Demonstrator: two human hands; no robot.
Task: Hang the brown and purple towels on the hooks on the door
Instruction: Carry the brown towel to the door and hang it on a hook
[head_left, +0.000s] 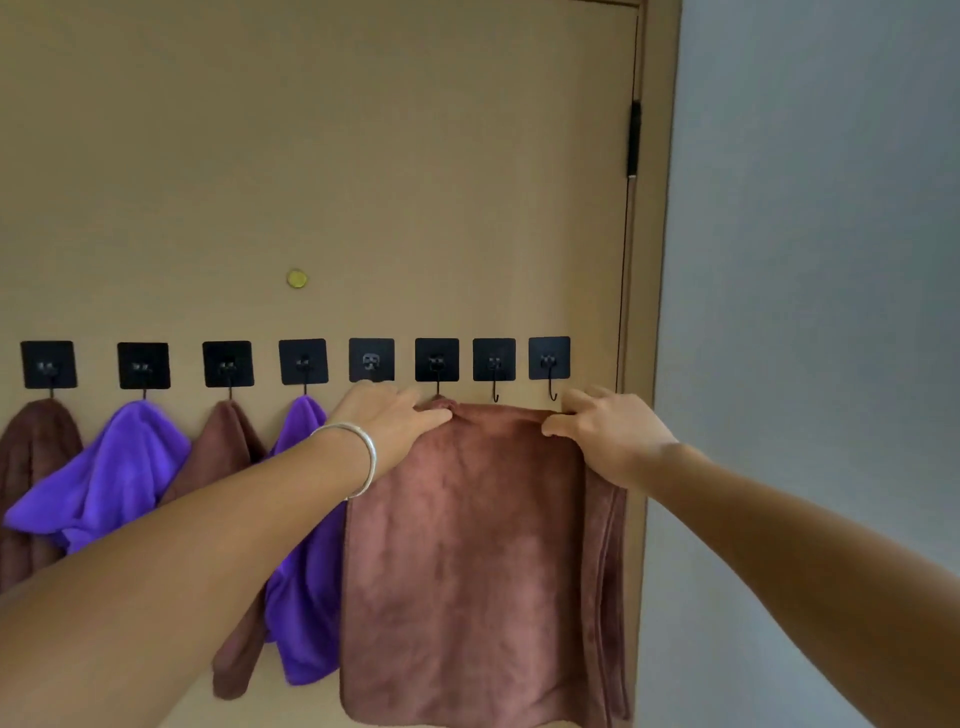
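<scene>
You hold a brown towel spread flat against the door, its top edge at the sixth hook.

Your left hand pinches the towel's top edge right under that hook, where the cloth bunches up; your right hand grips the upper right corner, below the bare eighth hook. The seventh hook is bare too. To the left, four towels hang on the first four hooks: brown, purple, brown, purple. A silver bangle circles your left wrist.
</scene>
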